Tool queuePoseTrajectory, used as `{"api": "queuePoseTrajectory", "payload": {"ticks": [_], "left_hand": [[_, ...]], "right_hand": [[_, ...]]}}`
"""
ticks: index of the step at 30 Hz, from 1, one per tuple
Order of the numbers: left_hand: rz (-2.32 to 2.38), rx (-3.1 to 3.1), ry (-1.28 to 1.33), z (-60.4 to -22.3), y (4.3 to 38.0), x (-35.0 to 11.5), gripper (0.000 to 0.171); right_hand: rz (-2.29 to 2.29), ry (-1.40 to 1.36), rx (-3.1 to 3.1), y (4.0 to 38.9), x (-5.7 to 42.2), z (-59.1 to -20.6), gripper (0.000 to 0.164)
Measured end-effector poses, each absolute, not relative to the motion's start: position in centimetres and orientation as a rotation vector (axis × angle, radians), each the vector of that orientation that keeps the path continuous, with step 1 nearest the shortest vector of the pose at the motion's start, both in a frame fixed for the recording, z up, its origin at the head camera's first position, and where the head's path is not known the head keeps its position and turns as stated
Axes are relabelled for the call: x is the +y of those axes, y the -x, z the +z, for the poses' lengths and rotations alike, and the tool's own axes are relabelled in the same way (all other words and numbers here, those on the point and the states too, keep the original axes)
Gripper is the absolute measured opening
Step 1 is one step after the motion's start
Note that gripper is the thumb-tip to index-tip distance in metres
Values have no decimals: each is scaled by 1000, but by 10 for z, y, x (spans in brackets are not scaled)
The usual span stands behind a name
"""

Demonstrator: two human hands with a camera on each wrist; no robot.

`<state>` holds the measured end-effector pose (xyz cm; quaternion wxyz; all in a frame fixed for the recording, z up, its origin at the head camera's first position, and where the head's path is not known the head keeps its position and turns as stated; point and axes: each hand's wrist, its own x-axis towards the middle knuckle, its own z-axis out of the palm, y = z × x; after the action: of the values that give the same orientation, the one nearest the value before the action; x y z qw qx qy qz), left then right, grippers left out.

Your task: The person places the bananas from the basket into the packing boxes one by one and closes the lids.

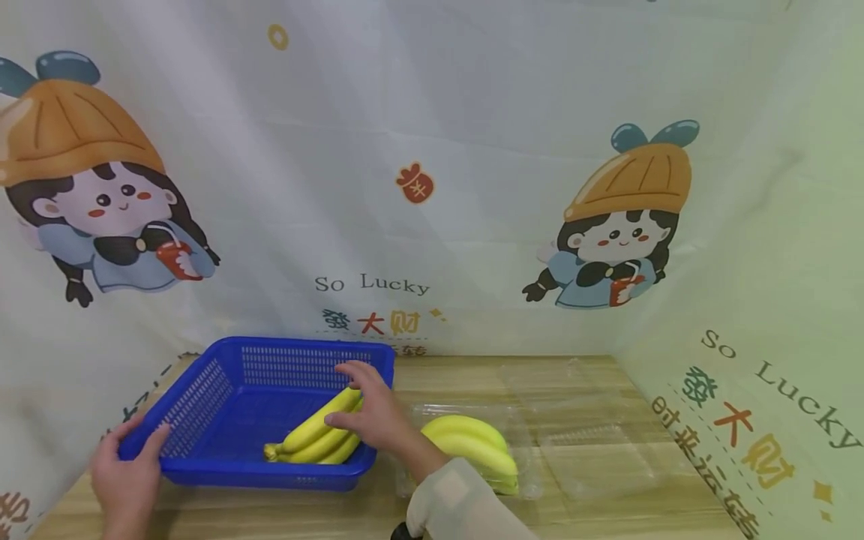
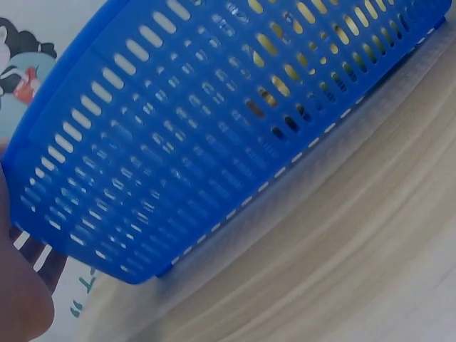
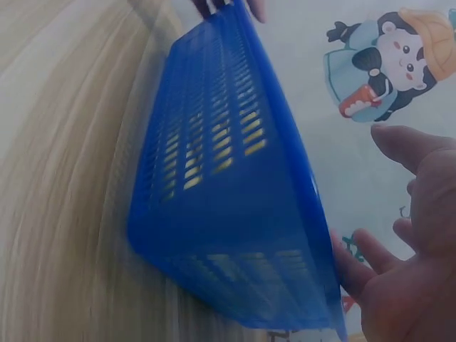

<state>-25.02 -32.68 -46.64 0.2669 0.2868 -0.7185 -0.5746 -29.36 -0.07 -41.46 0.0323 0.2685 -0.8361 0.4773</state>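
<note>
A blue perforated plastic basket (image 1: 236,431) stands on the wooden table at the left. My left hand (image 1: 128,472) grips its left rim, thumb over the inner side and fingers outside. Inside the basket, at its right end, lies a bunch of yellow bananas (image 1: 313,439), stem pointing left. My right hand (image 1: 374,412) reaches over the basket's right rim above the bunch, fingers spread and thumb apart. In the right wrist view the right hand's fingers (image 3: 367,260) are loosely bent by the rim, with nothing held. The left wrist view shows yellow through the basket's slots (image 2: 281,85).
To the right of the basket, a clear plastic container (image 1: 529,480) holds another bunch of bananas (image 1: 466,439). More clear plastic packaging (image 1: 597,457) lies further right on the wooden table (image 1: 682,487). A printed cloth (image 1: 472,225) hangs behind and at both sides.
</note>
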Motion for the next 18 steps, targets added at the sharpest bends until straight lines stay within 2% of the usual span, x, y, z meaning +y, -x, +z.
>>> {"api": "queuePoseTrajectory", "payload": {"ticks": [9,18], "left_hand": [[-1733,-1876,-765,-477,249,-335,65],[-1988,-1648,-545,-487,241,-348,52]], "right_hand": [[1371,-806,-2690,295,-17,-418,68],[1146,-857,-2866,302,-20,-413,67]]}}
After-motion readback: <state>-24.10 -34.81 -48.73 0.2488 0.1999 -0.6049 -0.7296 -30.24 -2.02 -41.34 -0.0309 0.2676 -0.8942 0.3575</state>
